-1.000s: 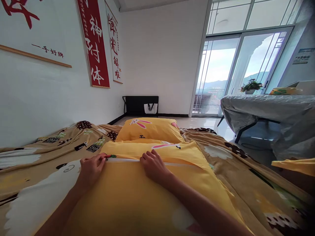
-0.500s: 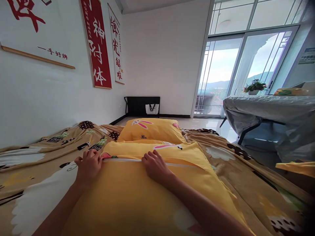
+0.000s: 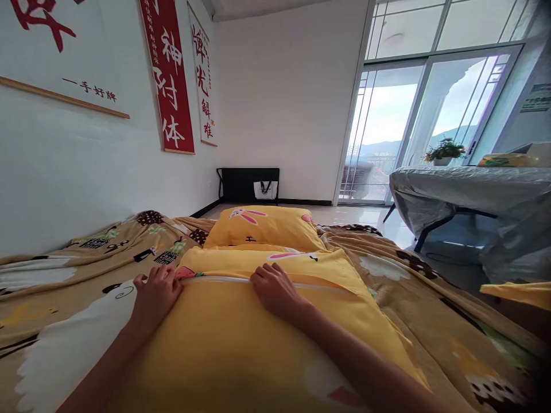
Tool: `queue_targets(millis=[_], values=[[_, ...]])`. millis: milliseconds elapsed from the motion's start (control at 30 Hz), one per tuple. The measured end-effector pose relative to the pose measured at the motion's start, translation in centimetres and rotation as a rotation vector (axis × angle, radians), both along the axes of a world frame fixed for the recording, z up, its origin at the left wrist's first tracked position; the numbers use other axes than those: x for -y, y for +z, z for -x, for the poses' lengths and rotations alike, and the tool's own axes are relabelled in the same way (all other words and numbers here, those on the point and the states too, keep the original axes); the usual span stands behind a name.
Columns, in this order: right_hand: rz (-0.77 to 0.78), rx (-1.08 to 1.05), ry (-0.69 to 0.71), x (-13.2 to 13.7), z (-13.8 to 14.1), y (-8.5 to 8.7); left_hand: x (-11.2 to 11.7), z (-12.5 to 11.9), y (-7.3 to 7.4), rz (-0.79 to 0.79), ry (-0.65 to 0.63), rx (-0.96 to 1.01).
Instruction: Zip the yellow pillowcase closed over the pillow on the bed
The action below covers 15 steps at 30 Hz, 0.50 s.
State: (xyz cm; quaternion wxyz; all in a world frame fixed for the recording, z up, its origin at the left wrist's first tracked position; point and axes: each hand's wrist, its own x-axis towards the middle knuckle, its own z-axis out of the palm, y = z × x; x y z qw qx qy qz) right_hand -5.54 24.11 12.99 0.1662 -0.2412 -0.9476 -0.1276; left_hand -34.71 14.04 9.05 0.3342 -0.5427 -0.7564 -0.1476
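Observation:
A yellow pillow (image 3: 241, 338) in a rabbit-print case lies in front of me on a tan blanket (image 3: 64, 287). A white zip line (image 3: 215, 280) runs across its top edge. My left hand (image 3: 157, 295) sits at the zip's left end, fingers curled and pinched at the corner of the case. My right hand (image 3: 275, 289) presses on the case near the middle of the zip, fingers bent down onto the cloth. A second yellow pillow (image 3: 262, 226) lies just beyond.
A white wall with red and white calligraphy scrolls (image 3: 170, 74) runs along the left. A table under a grey plastic cover (image 3: 469, 189) stands at the right. Glass balcony doors (image 3: 413, 126) fill the far right, and a black rack (image 3: 249, 183) stands in the corner.
My left hand has slid a little left along the zip to the corner of the case. My right hand has stayed in place.

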Motion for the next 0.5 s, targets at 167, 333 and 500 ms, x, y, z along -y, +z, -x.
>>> queue_targets(millis=[167,333,500], values=[[0.106,-0.272,-0.104,-2.4,-3.5,-0.3,-0.7,1.4,0.2,0.055,-0.19,0.245],[0.22,-0.223,-0.176,-3.2,-7.4,-0.4,-2.9,0.6,1.7,0.151,-0.383,0.327],[0.046,-0.072,-0.385,-3.4,-13.0,-1.0,-3.1,0.9,1.3,0.095,-0.332,0.169]])
